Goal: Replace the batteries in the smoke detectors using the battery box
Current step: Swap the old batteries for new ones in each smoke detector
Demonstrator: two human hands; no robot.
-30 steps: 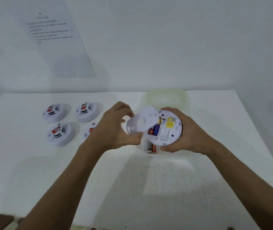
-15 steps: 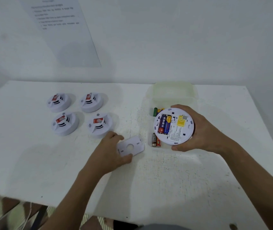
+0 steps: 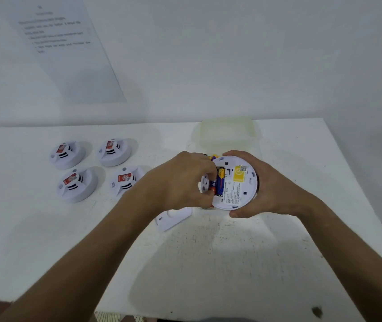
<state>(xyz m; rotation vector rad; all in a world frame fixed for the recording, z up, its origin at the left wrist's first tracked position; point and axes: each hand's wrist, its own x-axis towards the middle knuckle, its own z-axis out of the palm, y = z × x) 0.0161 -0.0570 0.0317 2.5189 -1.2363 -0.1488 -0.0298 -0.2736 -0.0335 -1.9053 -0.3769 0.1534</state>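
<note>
Both hands are working the smoke detector (image 3: 234, 182): right hand (image 3: 271, 184) is gripping its rim, left hand (image 3: 180, 180) is pinching a battery (image 3: 220, 182) that risks springing loose.

Both forearms reaching forward, right hand (image 3: 269, 189) cupped gripping, left hand (image 3: 180, 182) fingers curled, seemingly pinching

Wall: you are facing a plain white wall (image 3: 232, 54).
Notice: a printed sheet (image 3: 64, 52) is hanging on it at upper left, text too blurred to read.
Table: a scuffed white table (image 3: 220, 263) is standing against the wall.
</note>
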